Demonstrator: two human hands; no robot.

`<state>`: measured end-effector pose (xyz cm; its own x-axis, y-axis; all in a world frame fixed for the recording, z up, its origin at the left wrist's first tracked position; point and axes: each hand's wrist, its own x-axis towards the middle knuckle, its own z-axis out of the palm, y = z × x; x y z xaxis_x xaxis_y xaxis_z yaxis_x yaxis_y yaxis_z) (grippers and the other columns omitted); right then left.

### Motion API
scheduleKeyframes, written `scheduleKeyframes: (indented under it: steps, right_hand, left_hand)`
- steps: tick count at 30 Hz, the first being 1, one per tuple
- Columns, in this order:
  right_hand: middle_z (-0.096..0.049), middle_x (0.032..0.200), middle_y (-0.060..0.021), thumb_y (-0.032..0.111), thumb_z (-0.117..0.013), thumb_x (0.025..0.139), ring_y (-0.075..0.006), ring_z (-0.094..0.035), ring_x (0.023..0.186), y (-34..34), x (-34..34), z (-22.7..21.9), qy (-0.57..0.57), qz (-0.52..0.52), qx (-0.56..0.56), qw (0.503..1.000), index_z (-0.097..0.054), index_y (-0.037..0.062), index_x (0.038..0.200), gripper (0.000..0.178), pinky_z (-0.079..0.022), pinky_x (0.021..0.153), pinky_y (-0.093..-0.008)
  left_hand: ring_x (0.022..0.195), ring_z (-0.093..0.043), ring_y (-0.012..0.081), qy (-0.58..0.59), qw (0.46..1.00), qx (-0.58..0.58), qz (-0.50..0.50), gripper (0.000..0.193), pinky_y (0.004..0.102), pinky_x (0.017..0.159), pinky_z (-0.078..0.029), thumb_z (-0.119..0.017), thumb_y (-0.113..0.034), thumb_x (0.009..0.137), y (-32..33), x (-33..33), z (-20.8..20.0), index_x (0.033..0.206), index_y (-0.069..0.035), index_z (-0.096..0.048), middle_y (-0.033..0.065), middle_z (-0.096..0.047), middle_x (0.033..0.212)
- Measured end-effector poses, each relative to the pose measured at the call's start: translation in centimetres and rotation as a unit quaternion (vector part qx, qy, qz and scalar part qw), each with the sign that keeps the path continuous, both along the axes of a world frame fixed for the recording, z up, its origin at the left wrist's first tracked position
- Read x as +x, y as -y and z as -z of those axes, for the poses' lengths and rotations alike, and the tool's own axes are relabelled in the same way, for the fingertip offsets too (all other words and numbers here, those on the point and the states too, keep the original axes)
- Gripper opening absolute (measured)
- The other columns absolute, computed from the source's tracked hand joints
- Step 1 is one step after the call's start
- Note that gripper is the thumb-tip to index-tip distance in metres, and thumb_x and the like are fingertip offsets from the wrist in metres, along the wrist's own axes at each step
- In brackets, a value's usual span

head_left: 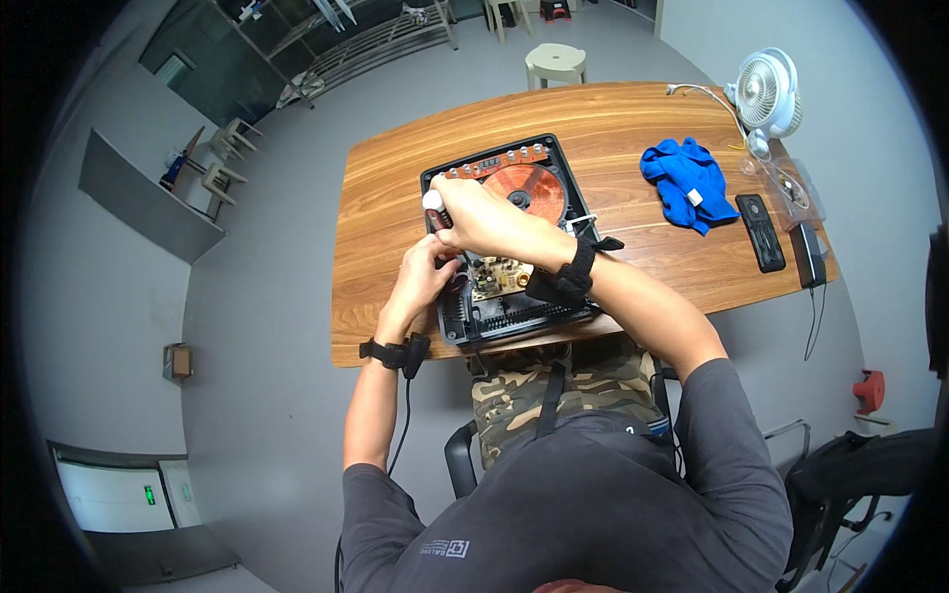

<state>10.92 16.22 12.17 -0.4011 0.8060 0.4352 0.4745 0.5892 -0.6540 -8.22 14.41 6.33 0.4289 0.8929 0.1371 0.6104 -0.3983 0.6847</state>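
**Both hands inside the opened cooker**

The opened induction cooker (pixel 509 237) lies on the wooden bench (pixel 395 198) right in front of me, its black case bare of any top plate, and both my hands are over its left half. My right hand (pixel 479 217) is closed around a screwdriver (pixel 435 206), whose white-capped handle sticks out past my thumb side; the shaft runs down from my fist into the case, though the tip is hidden under my fingers. My left hand (pixel 425 277) sits just below and to the left of the right one, fingers curled in narrow against the inside of the case beside the shaft (whether they pinch anything small I cannot tell).

Just beyond my right hand is the round copper coil (pixel 529 188), and past that, along the far edge of the case, a strip board with a row of buttons (pixel 499 163). Below my right wrist lies the pale circuit board (pixel 499 277). Each of my wrists carries a black strap.

Well off to the right of my right hand a crumpled blue cloth (pixel 687 183) lies on the bench, then a flat black tool case (pixel 761 232), a clear plastic bag (pixel 791 183) and, at the far right corner, a small white fan (pixel 766 94).
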Motion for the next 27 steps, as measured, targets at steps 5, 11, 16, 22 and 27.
scheduleKeyframes:
  steps: [5, 11, 16, 22, 27]
  right_hand:
    - [-0.067, 0.092, -0.0275, 0.006, -0.076, 0.079, -0.0449, -0.068, 0.090, 0.0, 0.0, -0.5, -0.002, 0.000, 0.006, 1.000, -0.053, -0.0062, 0.102, 0.035, -0.053, 0.076, -0.0463]
    - [-0.065, 0.098, -0.0320, 0.005, -0.074, 0.077, -0.0506, -0.064, 0.096, 0.3, 0.5, -1.5, -0.007, -0.013, 0.005, 1.000, -0.051, -0.0085, 0.103, 0.038, -0.054, 0.081, -0.0521]
    - [-0.068, 0.094, -0.0287, 0.007, -0.075, 0.079, -0.0448, -0.068, 0.093, 0.0, 0.5, -1.3, -0.013, 0.008, 0.026, 1.000, -0.057, -0.0071, 0.108, 0.037, -0.054, 0.079, -0.0461]
    - [-0.067, 0.093, -0.0272, 0.011, -0.078, 0.079, -0.0438, -0.068, 0.093, 0.2, 0.4, -2.0, -0.032, 0.011, 0.016, 0.999, -0.055, -0.0055, 0.107, 0.040, -0.055, 0.079, -0.0459]
    - [-0.066, 0.089, -0.0221, 0.015, -0.081, 0.079, -0.0384, -0.069, 0.087, 0.9, 0.9, -3.3, -0.079, 0.046, 0.059, 0.994, -0.056, -0.0024, 0.103, 0.039, -0.055, 0.076, -0.0418]
  left_hand:
    - [0.097, -0.069, 0.0356, -0.059, 0.998, 0.013, -0.001, 0.021, 0.0409, 0.086, -0.054, -0.076, -0.003, 0.082, -0.1, 0.3, -0.1, 0.101, 0.005, -0.071, 0.0193, -0.069, 0.105]
    - [0.094, -0.068, 0.0360, -0.063, 0.998, 0.017, 0.008, 0.020, 0.0413, 0.084, -0.054, -0.076, -0.004, 0.080, 0.0, 0.4, -0.1, 0.097, 0.005, -0.071, 0.0196, -0.068, 0.101]
    - [0.090, -0.068, 0.0346, -0.063, 0.998, 0.018, 0.005, 0.018, 0.0410, 0.082, -0.054, -0.077, -0.006, 0.081, 0.0, 0.7, -0.1, 0.095, 0.003, -0.072, 0.0185, -0.068, 0.097]
    - [0.088, -0.069, 0.0331, -0.025, 0.998, 0.054, -0.006, 0.015, 0.0407, 0.079, -0.054, -0.077, -0.007, 0.083, -0.2, 0.2, 1.2, 0.093, 0.003, -0.072, 0.0171, -0.069, 0.093]
    - [0.084, -0.071, 0.0280, -0.004, 0.998, 0.048, -0.051, 0.013, 0.0372, 0.076, -0.056, -0.075, -0.008, 0.086, -0.4, -0.9, -0.3, 0.097, 0.000, -0.075, 0.0158, -0.073, 0.094]
